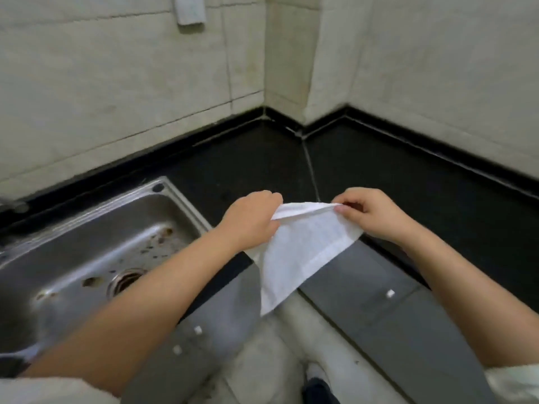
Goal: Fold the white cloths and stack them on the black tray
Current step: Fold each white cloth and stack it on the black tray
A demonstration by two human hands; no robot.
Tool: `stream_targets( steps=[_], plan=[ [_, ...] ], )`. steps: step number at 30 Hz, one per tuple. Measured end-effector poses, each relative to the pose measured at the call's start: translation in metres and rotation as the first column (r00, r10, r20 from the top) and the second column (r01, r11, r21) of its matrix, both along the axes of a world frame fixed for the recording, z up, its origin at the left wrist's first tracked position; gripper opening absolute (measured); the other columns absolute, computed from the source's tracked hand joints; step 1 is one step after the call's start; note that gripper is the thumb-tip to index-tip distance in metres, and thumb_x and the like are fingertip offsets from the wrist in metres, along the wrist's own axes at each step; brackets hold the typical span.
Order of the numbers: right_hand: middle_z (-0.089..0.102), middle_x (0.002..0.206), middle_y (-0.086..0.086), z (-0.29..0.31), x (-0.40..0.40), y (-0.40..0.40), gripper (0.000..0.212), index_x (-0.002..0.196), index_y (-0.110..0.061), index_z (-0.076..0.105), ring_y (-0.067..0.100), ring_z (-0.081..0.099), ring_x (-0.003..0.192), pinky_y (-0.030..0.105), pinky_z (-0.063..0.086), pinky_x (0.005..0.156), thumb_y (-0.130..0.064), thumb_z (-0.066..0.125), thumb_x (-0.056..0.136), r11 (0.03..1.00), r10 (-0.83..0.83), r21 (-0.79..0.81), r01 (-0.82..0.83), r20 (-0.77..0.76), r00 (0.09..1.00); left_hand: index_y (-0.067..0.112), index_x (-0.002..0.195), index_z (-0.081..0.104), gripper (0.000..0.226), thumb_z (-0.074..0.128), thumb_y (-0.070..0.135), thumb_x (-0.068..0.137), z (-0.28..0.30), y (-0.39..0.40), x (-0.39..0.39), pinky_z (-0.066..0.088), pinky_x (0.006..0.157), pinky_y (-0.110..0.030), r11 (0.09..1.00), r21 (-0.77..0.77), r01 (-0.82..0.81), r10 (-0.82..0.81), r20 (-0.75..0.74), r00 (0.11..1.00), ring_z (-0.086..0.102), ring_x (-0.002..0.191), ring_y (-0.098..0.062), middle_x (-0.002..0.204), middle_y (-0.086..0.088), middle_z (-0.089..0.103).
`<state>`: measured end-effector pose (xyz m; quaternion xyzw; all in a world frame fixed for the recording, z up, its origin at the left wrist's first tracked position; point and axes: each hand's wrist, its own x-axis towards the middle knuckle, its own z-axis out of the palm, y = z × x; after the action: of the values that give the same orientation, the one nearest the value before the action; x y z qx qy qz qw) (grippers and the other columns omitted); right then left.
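A white cloth point(303, 246) hangs in the air over the inner corner of a black countertop point(250, 167). My left hand point(250, 220) grips its upper left corner. My right hand point(376, 214) pinches the upper right corner between thumb and fingers. The top edge is stretched between both hands and looks doubled over; the rest droops down to a point toward the floor. No black tray and no other cloths are in view.
A steel sink point(87, 252) with a stained basin is set into the counter on the left. Grey cabinet fronts point(379, 316) with small white knobs run below the counter. Tiled walls point(116, 83) meet behind the corner. A foot point(318, 386) stands on the pale floor.
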<state>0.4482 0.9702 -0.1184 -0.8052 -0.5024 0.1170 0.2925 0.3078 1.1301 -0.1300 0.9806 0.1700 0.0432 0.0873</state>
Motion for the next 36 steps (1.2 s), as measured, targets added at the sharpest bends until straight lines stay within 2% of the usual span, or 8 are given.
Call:
stream_targets(
  steps=[8, 12, 17, 21, 26, 32, 34, 36],
  plan=[
    [0.055, 0.082, 0.006, 0.007, 0.193, -0.166, 0.019, 0.099, 0.003, 0.067, 0.013, 0.046, 0.079, -0.003, 0.033, 0.066, -0.001, 0.051, 0.088, 0.928, -0.367, 0.023, 0.372, 0.227, 0.902, 0.006, 0.109, 0.049, 0.021, 0.034, 0.007, 0.095, -0.003, -0.112, 0.264, 0.045, 0.075, -0.041, 0.961, -0.124, 0.246, -0.238, 0.080, 0.968, 0.058, 0.092, -0.034, 0.104, -0.016, 0.063],
    [0.066, 0.098, 0.021, 0.016, 0.272, -0.222, 0.020, 0.099, 0.004, 0.066, 0.028, 0.058, 0.093, 0.017, 0.028, 0.067, -0.002, 0.050, 0.089, 0.807, -0.589, 0.120, 0.579, 0.243, 0.771, 0.006, 0.110, 0.052, 0.021, 0.036, 0.009, 0.096, 0.011, -0.164, 0.365, 0.046, 0.077, -0.042, 0.944, -0.141, 0.298, -0.276, 0.157, 0.948, 0.059, 0.094, -0.036, 0.105, -0.017, 0.065],
    [0.067, 0.084, 0.026, 0.001, 0.317, -0.269, 0.023, 0.088, 0.006, 0.068, 0.037, 0.062, 0.085, 0.025, 0.033, 0.069, -0.007, 0.050, 0.080, 0.733, -0.674, 0.170, 0.658, 0.309, 0.671, 0.007, 0.111, 0.061, 0.026, 0.041, 0.016, 0.097, 0.012, -0.190, 0.423, 0.042, 0.081, -0.035, 0.894, -0.111, 0.433, -0.392, 0.271, 0.879, 0.059, 0.102, -0.030, 0.107, -0.013, 0.067],
    [0.067, 0.074, 0.023, -0.065, 0.304, -0.293, 0.016, 0.079, 0.004, 0.069, 0.036, 0.066, 0.074, 0.022, 0.041, 0.066, 0.007, 0.056, 0.070, 0.770, -0.618, -0.020, 0.637, 0.220, 0.754, 0.009, 0.110, 0.065, 0.026, 0.045, 0.017, 0.096, -0.034, -0.188, 0.430, 0.043, 0.086, -0.033, 0.807, -0.148, 0.572, -0.581, -0.024, 0.813, 0.060, 0.105, -0.025, 0.111, -0.008, 0.068],
    [0.068, 0.099, 0.018, -0.148, 0.261, -0.299, 0.023, 0.093, 0.000, 0.070, 0.030, 0.063, 0.097, 0.019, 0.036, 0.082, 0.008, 0.054, 0.078, 0.754, -0.620, -0.299, 0.585, -0.030, 0.784, 0.007, 0.112, 0.066, 0.027, 0.047, 0.018, 0.096, -0.098, -0.189, 0.423, 0.042, 0.092, -0.028, 0.761, -0.328, 0.559, -0.648, -0.413, 0.640, 0.059, 0.109, -0.021, 0.116, -0.007, 0.066],
    [0.067, 0.112, 0.008, -0.167, 0.241, -0.281, 0.023, 0.104, -0.003, 0.067, 0.013, 0.059, 0.096, 0.014, 0.041, 0.075, -0.004, 0.055, 0.084, 0.686, -0.625, -0.657, 0.314, -0.310, 0.717, 0.006, 0.120, 0.060, 0.030, 0.050, 0.017, 0.094, -0.138, -0.176, 0.427, 0.041, 0.079, -0.017, 0.677, -0.524, 0.516, -0.691, -0.693, 0.203, 0.056, 0.105, -0.018, 0.123, -0.007, 0.061],
    [0.065, 0.116, 0.007, -0.164, 0.251, -0.275, 0.026, 0.108, -0.004, 0.066, 0.007, 0.053, 0.093, 0.012, 0.038, 0.075, -0.003, 0.054, 0.085, 0.666, -0.654, -0.685, 0.295, -0.346, 0.673, 0.006, 0.121, 0.059, 0.030, 0.050, 0.016, 0.095, -0.143, -0.167, 0.440, 0.041, 0.073, -0.015, 0.668, -0.530, 0.521, -0.694, -0.696, 0.182, 0.054, 0.097, -0.014, 0.118, -0.006, 0.060],
    [0.066, 0.115, 0.007, -0.160, 0.265, -0.275, 0.027, 0.106, -0.004, 0.066, 0.007, 0.052, 0.093, 0.013, 0.035, 0.077, 0.000, 0.050, 0.085, 0.627, -0.709, -0.675, 0.388, -0.289, 0.643, 0.006, 0.121, 0.059, 0.030, 0.049, 0.015, 0.095, -0.145, -0.164, 0.453, 0.040, 0.082, -0.020, 0.676, -0.498, 0.542, -0.707, -0.645, 0.290, 0.056, 0.104, -0.018, 0.122, -0.008, 0.060]
  ],
)
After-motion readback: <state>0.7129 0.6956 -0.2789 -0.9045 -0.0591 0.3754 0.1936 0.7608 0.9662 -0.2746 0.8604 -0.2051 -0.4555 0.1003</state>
